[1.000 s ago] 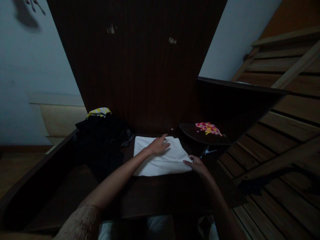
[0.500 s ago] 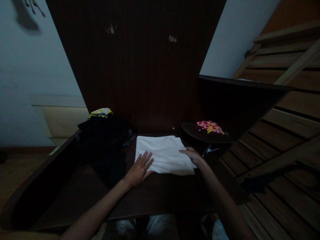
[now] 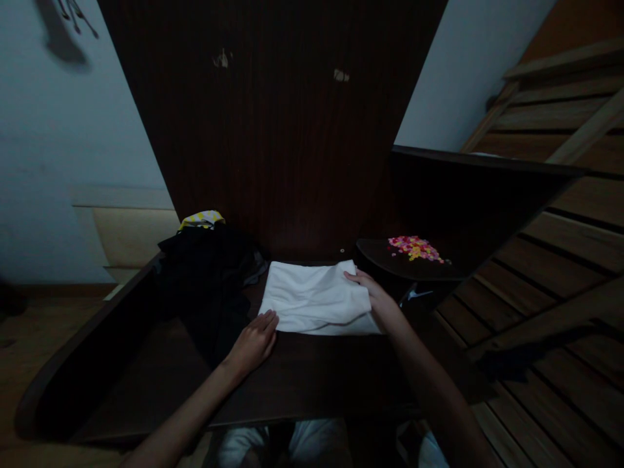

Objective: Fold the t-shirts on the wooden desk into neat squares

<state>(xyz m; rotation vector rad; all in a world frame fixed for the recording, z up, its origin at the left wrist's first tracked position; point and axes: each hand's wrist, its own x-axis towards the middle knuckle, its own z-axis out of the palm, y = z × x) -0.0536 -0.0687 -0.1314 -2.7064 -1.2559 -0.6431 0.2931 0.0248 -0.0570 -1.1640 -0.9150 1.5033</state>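
Observation:
A folded white cloth (image 3: 316, 296) lies on the dark wooden desk (image 3: 312, 377) in front of me; whether it is a garment I cannot tell. My left hand (image 3: 254, 339) is at its near left corner, fingers close together over the edge. At the right side, my right hand (image 3: 366, 286) grips the cloth with the thumb on top and the other fingers hidden beneath. The upper layer is wrinkled, and a lower layer shows along the near right edge.
Dark clothes (image 3: 209, 279) are heaped on the left, with a yellow-and-white cloth (image 3: 202, 219) behind them. Small colourful pieces (image 3: 415, 248) lie on a corner shelf (image 3: 377, 255) at right. Under it is a pale-blue object (image 3: 416, 294). A slatted wooden frame (image 3: 575, 240) stands farther right.
My left hand has slid left and nearer me, from lying spread on the cloth to its corner. My right hand has moved up and away, shifting the cloth's upper right part.

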